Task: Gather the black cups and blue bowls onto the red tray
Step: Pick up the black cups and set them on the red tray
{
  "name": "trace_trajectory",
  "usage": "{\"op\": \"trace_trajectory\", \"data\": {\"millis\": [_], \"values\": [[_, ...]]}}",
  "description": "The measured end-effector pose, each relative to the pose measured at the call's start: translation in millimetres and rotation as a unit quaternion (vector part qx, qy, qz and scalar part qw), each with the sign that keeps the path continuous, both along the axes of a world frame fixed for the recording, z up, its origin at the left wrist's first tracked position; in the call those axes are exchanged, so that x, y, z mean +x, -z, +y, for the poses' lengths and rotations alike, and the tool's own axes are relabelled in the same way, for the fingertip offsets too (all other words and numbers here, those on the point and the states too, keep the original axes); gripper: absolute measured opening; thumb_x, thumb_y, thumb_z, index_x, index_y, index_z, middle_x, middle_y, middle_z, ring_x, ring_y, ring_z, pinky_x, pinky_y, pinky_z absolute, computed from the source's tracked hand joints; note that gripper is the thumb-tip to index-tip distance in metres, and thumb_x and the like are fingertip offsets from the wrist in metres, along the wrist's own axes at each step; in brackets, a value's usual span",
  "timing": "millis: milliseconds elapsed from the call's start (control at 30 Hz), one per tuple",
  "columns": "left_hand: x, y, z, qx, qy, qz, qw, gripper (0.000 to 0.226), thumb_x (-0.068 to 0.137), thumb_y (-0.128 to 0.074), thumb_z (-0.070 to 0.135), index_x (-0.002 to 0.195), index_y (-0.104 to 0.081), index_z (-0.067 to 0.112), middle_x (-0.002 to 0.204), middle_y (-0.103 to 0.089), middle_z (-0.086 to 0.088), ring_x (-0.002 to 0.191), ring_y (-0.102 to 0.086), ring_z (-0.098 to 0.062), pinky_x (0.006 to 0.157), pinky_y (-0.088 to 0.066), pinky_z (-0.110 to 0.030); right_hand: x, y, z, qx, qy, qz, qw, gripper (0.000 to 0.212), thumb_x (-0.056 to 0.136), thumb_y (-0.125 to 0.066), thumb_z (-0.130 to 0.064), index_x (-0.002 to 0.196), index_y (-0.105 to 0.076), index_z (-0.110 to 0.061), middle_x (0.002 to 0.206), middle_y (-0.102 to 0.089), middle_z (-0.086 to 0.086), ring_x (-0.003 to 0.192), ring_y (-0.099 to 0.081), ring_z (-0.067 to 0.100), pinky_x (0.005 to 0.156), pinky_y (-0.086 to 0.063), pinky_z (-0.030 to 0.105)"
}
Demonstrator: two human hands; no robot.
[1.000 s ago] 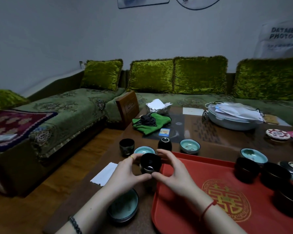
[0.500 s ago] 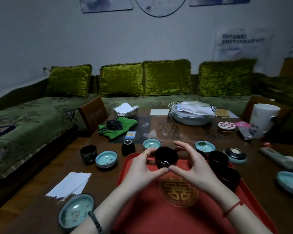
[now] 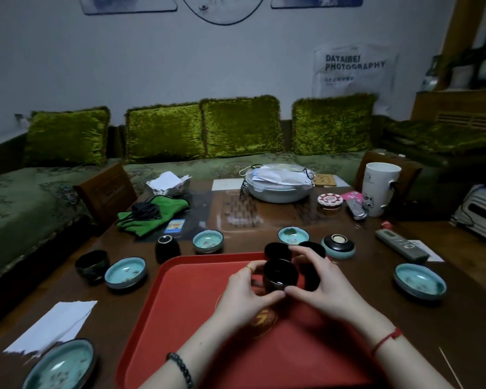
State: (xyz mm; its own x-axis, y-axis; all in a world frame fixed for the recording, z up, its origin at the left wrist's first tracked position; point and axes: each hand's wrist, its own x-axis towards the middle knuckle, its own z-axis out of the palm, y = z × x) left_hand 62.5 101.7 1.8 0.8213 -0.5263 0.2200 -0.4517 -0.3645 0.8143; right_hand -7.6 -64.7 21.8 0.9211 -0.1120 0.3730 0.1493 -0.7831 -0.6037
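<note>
My left hand (image 3: 243,299) and my right hand (image 3: 324,284) both grip one black cup (image 3: 279,275) low over the middle of the red tray (image 3: 185,299). Two more black cups (image 3: 277,250) stand on the tray's far side, partly hidden by my right hand. Off the tray, a black cup (image 3: 91,263) and a blue bowl (image 3: 126,272) sit at the left. An upturned black cup (image 3: 167,248) and a small blue bowl (image 3: 208,241) stand behind the tray. Other blue bowls lie behind my hands (image 3: 293,235), at the right (image 3: 419,280) and near left (image 3: 61,366).
A black-and-blue lidded dish (image 3: 338,245) sits right of the tray. Farther back are a green cloth (image 3: 152,213), a white basin with masks (image 3: 278,183), a white mug (image 3: 379,188) and remotes (image 3: 399,245). White paper (image 3: 54,324) lies at the left. Sofas surround the table.
Both hands carried the black cup from the tray's left edge to its middle and lowered it. My view swung right and down.
</note>
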Motion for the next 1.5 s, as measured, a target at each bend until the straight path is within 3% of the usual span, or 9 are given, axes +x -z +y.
{"op": "trace_trajectory", "data": {"millis": [100, 233, 367, 700, 1067, 1200, 1267, 1367, 1500], "values": [[-1.2, 6.8, -4.2, 0.013, -0.002, 0.006, 1.0, 0.055, 0.064, -0.079, 0.031, 0.112, -0.052, 0.028, 0.104, -0.067, 0.008, 0.089, -0.066, -0.006, 0.084, -0.052, -0.024, -2.5, 2.8, -3.6, -0.019, 0.0, 0.014, 1.0, 0.069, 0.067, -0.074, -0.034, 0.127, -0.039, -0.033, 0.109, -0.053, -0.013, 0.102, -0.036, -0.018, 0.106, -0.026, 0.03], [-1.7, 9.7, -6.8, 0.032, -0.003, 0.002, 0.999, 0.05, 0.066, -0.077, 0.032, 0.109, -0.051, 0.033, 0.094, -0.065, 0.016, 0.081, -0.061, 0.008, 0.066, -0.042, -0.001, -1.2, 8.0, -7.8, -0.043, 0.011, 0.045, 0.998, 0.071, 0.07, -0.071, -0.038, 0.13, -0.033, -0.036, 0.124, -0.052, -0.009, 0.123, -0.041, 0.002, 0.117, -0.005, 0.044], [0.6, 15.1, -10.0, 0.03, -0.005, 0.01, 0.999, 0.05, 0.065, -0.078, 0.032, 0.105, -0.048, 0.037, 0.103, -0.07, 0.008, 0.088, -0.066, 0.0, 0.081, -0.051, -0.017, 0.8, 7.6, -7.6, -0.061, 0.02, 0.057, 0.996, 0.072, 0.071, -0.07, -0.037, 0.131, -0.032, -0.036, 0.126, -0.052, -0.007, 0.127, -0.038, 0.004, 0.117, 0.0, 0.044], [7.6, 20.7, -14.0, 0.006, 0.003, 0.028, 1.0, 0.053, 0.068, -0.077, 0.025, 0.115, -0.051, 0.024, 0.1, -0.067, 0.012, 0.083, -0.062, 0.01, 0.07, -0.043, 0.0, 6.6, 6.7, -6.4, -0.067, 0.029, 0.066, 0.995, 0.068, 0.073, -0.067, -0.036, 0.131, -0.032, -0.036, 0.129, -0.051, -0.008, 0.128, -0.037, 0.005, 0.116, 0.001, 0.046], [10.5, 21.4, -18.9, -0.006, 0.008, 0.039, 0.999, 0.053, 0.07, -0.076, 0.022, 0.115, -0.049, 0.023, 0.106, -0.066, 0.009, 0.088, -0.063, 0.007, 0.074, -0.045, -0.002, 8.5, 6.7, -5.8, -0.079, 0.038, 0.069, 0.994, 0.069, 0.074, -0.067, -0.034, 0.133, -0.031, -0.034, 0.129, -0.051, -0.007, 0.128, -0.036, 0.004, 0.115, 0.0, 0.046], [9.3, 19.2, -17.1, 0.009, 0.016, 0.036, 0.999, 0.064, 0.07, -0.076, 0.024, 0.125, -0.044, 0.022, 0.119, -0.061, 0.005, 0.104, -0.062, -0.005, 0.089, -0.047, -0.014, 8.6, 6.0, -6.6, -0.083, 0.026, 0.072, 0.994, 0.071, 0.073, -0.068, -0.035, 0.133, -0.03, -0.034, 0.132, -0.048, -0.009, 0.129, -0.035, 0.004, 0.116, -0.002, 0.046], [10.3, 16.4, -12.5, 0.023, 0.016, 0.024, 0.999, 0.07, 0.069, -0.076, 0.027, 0.129, -0.041, 0.022, 0.123, -0.057, 0.006, 0.106, -0.059, -0.006, 0.093, -0.044, -0.016, 8.6, 4.2, -7.9, -0.081, 0.015, 0.056, 0.995, 0.071, 0.072, -0.07, -0.035, 0.132, -0.032, -0.033, 0.132, -0.047, -0.01, 0.129, -0.036, 0.006, 0.116, -0.012, 0.046], [14.2, 9.5, 0.2, 0.043, 0.005, 0.005, 0.999, 0.075, 0.07, -0.075, 0.033, 0.134, -0.036, 0.023, 0.124, -0.052, 0.006, 0.109, -0.056, -0.008, 0.097, -0.041, -0.02, 10.6, 0.0, -7.6, -0.063, -0.012, 0.017, 0.998, 0.071, 0.07, -0.072, -0.034, 0.131, -0.036, -0.029, 0.133, -0.045, -0.01, 0.127, -0.039, 0.008, 0.111, -0.027, 0.035], [22.9, -1.9, 24.1, 0.058, -0.014, -0.022, 0.998, 0.078, 0.071, -0.074, 0.038, 0.136, -0.034, 0.023, 0.132, -0.051, 0.0, 0.12, -0.048, -0.011, 0.102, -0.035, -0.019, 18.6, -10.5, 6.8, -0.05, -0.038, -0.009, 0.998, 0.072, 0.07, -0.073, -0.031, 0.132, -0.037, -0.026, 0.128, -0.043, -0.013, 0.125, -0.04, 0.005, 0.101, -0.027, 0.014]]}}
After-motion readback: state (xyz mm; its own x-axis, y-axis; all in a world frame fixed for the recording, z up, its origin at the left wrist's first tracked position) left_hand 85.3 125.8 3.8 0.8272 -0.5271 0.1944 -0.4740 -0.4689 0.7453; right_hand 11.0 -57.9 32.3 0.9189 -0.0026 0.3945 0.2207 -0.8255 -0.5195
